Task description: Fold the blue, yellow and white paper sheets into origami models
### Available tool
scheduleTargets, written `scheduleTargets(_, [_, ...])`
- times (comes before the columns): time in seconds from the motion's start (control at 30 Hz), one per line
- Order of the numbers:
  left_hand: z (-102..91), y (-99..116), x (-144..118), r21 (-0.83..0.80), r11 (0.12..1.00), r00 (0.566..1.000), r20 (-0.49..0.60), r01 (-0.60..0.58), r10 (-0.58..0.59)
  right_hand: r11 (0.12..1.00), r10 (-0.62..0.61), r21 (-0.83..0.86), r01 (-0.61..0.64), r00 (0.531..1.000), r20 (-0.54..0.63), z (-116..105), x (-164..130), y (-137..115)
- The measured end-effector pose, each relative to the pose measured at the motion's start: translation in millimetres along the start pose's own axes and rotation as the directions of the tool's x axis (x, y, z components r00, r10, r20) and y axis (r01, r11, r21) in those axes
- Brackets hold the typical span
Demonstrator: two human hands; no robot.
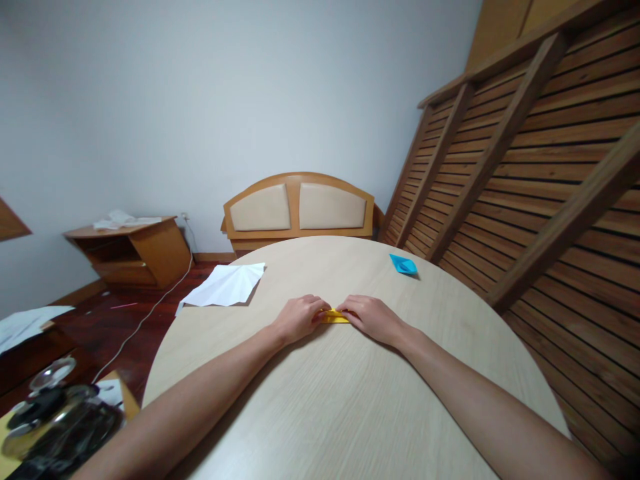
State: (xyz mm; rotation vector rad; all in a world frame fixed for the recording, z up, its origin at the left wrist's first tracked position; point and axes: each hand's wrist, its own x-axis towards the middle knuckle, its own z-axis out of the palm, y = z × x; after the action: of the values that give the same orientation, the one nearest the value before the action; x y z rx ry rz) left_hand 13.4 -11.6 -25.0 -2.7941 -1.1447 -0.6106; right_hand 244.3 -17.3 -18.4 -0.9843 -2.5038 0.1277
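Two bare hands meet at the middle of a round pale wooden surface [350, 400]. White paper [225, 287] lies at ten o'clock near the edge. Left hand [299, 318] and right hand [367, 317] press a small folded yellow paper [334, 317] flat, fingers curled down on its ends (only a sliver shows between them). Blue folded paper [403, 265] sits at one o'clock, well apart.
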Motion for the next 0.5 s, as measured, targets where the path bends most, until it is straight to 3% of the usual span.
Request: scheduleTargets(0.5, [-1.5, 1.5, -0.4, 0.017, 1.000, 0.999, 0.047, -0.016, 0.015, 0.998, 0.054, -0.026, -0.052, 0.996, 0.077, -8.8, -3.8, 13.4])
